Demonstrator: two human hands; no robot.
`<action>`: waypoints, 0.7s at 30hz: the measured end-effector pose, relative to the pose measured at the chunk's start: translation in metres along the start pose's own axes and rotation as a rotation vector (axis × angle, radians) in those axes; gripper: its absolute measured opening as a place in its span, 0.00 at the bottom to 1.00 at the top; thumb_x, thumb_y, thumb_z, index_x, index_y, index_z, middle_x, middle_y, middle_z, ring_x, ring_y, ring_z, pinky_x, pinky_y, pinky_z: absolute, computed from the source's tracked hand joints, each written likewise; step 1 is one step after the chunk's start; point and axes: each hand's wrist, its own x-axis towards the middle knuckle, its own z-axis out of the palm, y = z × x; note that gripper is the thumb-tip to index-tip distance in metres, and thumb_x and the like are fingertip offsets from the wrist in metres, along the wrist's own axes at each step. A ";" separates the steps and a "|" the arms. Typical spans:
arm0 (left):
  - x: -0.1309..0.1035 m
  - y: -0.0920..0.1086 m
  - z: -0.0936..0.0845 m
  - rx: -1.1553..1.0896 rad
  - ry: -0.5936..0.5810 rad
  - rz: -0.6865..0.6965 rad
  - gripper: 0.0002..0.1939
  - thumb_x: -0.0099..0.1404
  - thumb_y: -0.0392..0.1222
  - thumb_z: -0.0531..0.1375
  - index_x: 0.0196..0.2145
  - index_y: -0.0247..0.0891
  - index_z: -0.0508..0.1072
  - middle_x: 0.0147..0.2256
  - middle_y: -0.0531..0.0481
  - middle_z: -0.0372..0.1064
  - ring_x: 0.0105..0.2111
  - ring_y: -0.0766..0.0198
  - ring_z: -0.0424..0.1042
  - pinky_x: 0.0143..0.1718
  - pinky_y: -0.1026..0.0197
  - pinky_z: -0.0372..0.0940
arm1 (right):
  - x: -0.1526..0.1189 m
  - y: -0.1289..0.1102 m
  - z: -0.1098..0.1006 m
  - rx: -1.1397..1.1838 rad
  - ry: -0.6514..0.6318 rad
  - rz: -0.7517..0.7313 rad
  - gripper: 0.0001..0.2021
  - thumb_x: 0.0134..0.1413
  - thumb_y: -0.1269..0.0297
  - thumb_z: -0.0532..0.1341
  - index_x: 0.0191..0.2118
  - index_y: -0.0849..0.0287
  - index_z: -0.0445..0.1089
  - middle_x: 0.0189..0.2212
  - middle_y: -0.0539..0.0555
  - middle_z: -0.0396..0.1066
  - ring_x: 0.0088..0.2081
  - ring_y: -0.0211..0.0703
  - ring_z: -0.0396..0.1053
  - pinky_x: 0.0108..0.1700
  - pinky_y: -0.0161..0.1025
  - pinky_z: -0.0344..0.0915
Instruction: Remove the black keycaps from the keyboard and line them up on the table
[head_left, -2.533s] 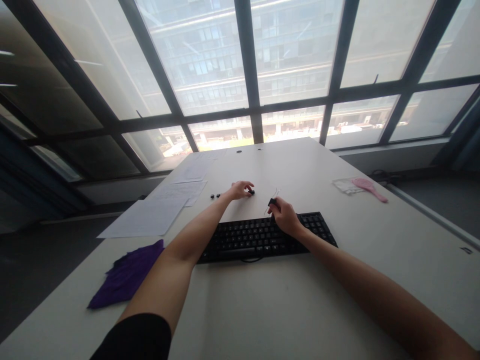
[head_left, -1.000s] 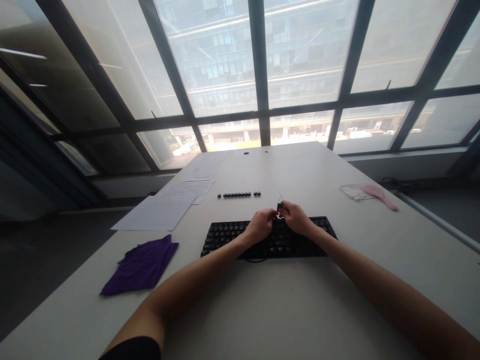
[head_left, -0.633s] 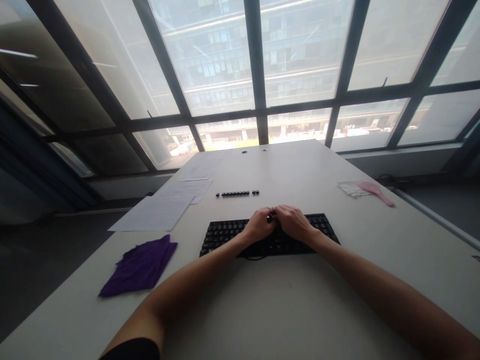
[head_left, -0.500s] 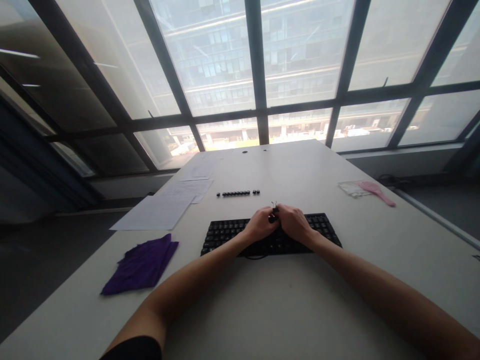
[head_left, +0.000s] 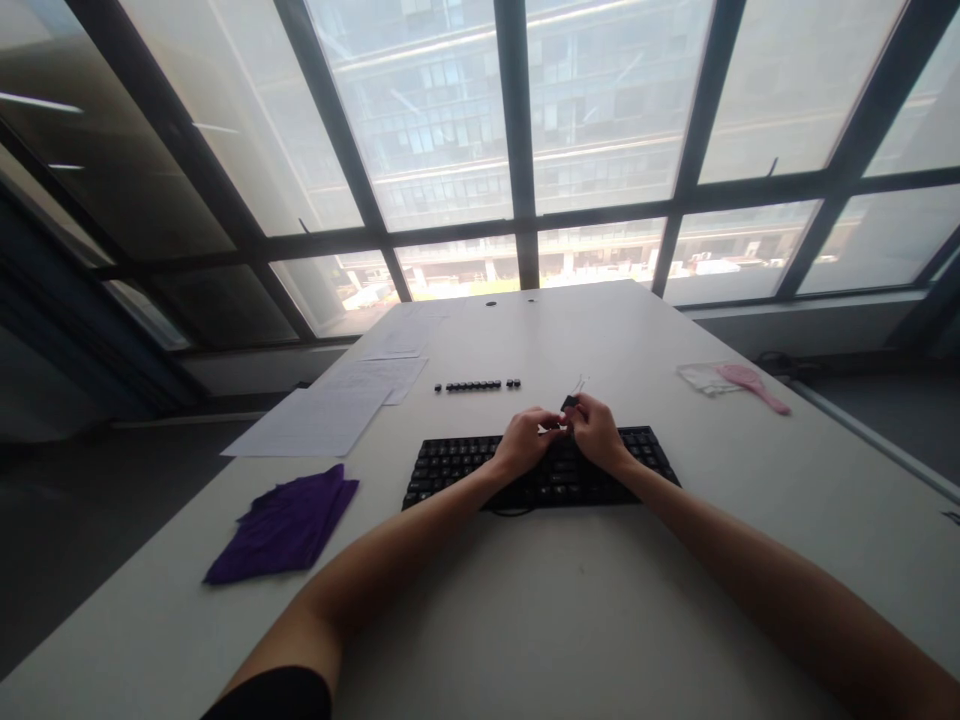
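1. Your right hand (head_left: 598, 430) was pinched shut on a small keycap puller (head_left: 571, 401), a black grip with wire loops sticking up, held just above the back edge of the keyboard (head_left: 450, 470).
2. Your left hand (head_left: 525, 440) was curled over the keyboard's top rows, fingertips touching the puller's lower end. Couldn't tell whether it gripped anything.
3. A row of loose keycaps (head_left: 478, 385) lay on the table (head_left: 525, 620) just behind the keyboard, clear of both hands.
4. Paper sheets (head_left: 322, 415) sat left of and behind the keyboard; a purple cloth (head_left: 285, 520) lay to its left, nearer you.
5. A pink hairbrush (head_left: 752, 385) on a clear bag (head_left: 697, 377) was well right of the keyboard.
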 end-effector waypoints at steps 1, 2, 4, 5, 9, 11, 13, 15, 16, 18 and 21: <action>-0.001 0.001 0.000 -0.011 0.014 0.003 0.10 0.61 0.34 0.65 0.41 0.38 0.79 0.36 0.48 0.76 0.36 0.62 0.74 0.42 0.60 0.69 | -0.001 -0.001 0.001 -0.001 0.001 -0.012 0.06 0.58 0.61 0.56 0.33 0.56 0.66 0.25 0.52 0.73 0.27 0.44 0.71 0.31 0.38 0.64; -0.001 0.001 0.000 -0.017 0.032 0.009 0.11 0.60 0.32 0.64 0.42 0.38 0.78 0.37 0.48 0.76 0.36 0.63 0.74 0.42 0.60 0.69 | -0.002 -0.001 0.001 -0.003 0.004 -0.020 0.06 0.59 0.60 0.56 0.34 0.56 0.65 0.26 0.52 0.73 0.28 0.44 0.71 0.31 0.38 0.64; -0.002 0.003 -0.001 -0.021 0.078 0.033 0.14 0.60 0.30 0.64 0.44 0.38 0.76 0.37 0.49 0.75 0.36 0.63 0.73 0.43 0.60 0.69 | -0.004 -0.003 0.003 -0.026 0.021 -0.029 0.06 0.60 0.60 0.55 0.34 0.55 0.64 0.27 0.52 0.74 0.28 0.44 0.72 0.33 0.38 0.65; -0.003 0.004 -0.001 -0.021 0.104 0.046 0.15 0.60 0.30 0.64 0.45 0.38 0.75 0.37 0.49 0.74 0.36 0.64 0.73 0.42 0.60 0.69 | -0.005 -0.004 0.003 -0.047 0.031 -0.034 0.06 0.61 0.60 0.54 0.35 0.55 0.64 0.27 0.52 0.74 0.29 0.44 0.72 0.34 0.39 0.64; -0.007 0.008 -0.001 0.024 0.148 0.108 0.14 0.62 0.31 0.63 0.45 0.39 0.72 0.42 0.48 0.69 0.36 0.65 0.72 0.40 0.62 0.70 | -0.006 -0.009 0.002 -0.086 0.025 -0.056 0.06 0.63 0.60 0.53 0.37 0.54 0.63 0.26 0.50 0.73 0.29 0.44 0.72 0.36 0.39 0.64; -0.009 0.009 -0.001 0.083 0.116 0.165 0.12 0.65 0.31 0.61 0.46 0.40 0.72 0.45 0.47 0.67 0.39 0.65 0.72 0.43 0.61 0.70 | -0.006 -0.010 0.001 -0.077 0.028 -0.059 0.06 0.63 0.60 0.53 0.36 0.54 0.62 0.25 0.49 0.72 0.28 0.44 0.71 0.34 0.38 0.63; -0.010 0.009 -0.001 0.140 0.079 0.209 0.12 0.67 0.32 0.58 0.46 0.41 0.73 0.49 0.46 0.65 0.41 0.64 0.72 0.46 0.60 0.69 | -0.005 -0.009 0.001 -0.065 0.039 -0.057 0.07 0.63 0.59 0.52 0.35 0.54 0.61 0.24 0.49 0.71 0.28 0.43 0.70 0.33 0.37 0.62; -0.011 0.009 0.000 0.178 0.055 0.220 0.11 0.68 0.33 0.57 0.46 0.41 0.74 0.49 0.45 0.65 0.41 0.64 0.71 0.46 0.59 0.69 | -0.004 -0.008 0.001 -0.055 0.041 -0.053 0.07 0.63 0.59 0.52 0.35 0.54 0.60 0.24 0.49 0.71 0.28 0.43 0.70 0.33 0.37 0.62; -0.011 0.009 0.000 0.191 0.050 0.221 0.10 0.68 0.33 0.57 0.45 0.41 0.74 0.49 0.45 0.66 0.42 0.63 0.71 0.47 0.59 0.69 | -0.004 -0.007 0.001 -0.055 0.043 -0.051 0.07 0.64 0.59 0.52 0.35 0.54 0.60 0.24 0.49 0.71 0.28 0.42 0.70 0.33 0.37 0.62; -0.010 0.009 0.000 0.205 0.058 0.228 0.08 0.67 0.35 0.59 0.43 0.40 0.75 0.46 0.45 0.68 0.44 0.61 0.70 0.48 0.57 0.68 | -0.004 -0.006 0.002 -0.056 0.060 -0.046 0.07 0.64 0.59 0.52 0.35 0.54 0.60 0.24 0.49 0.71 0.28 0.42 0.70 0.34 0.38 0.62; -0.005 0.008 -0.006 0.155 0.077 0.207 0.06 0.65 0.36 0.62 0.40 0.39 0.76 0.41 0.47 0.71 0.41 0.61 0.71 0.46 0.59 0.68 | -0.004 -0.005 0.003 -0.020 0.087 -0.028 0.08 0.64 0.59 0.51 0.35 0.54 0.59 0.24 0.49 0.71 0.27 0.42 0.70 0.34 0.38 0.63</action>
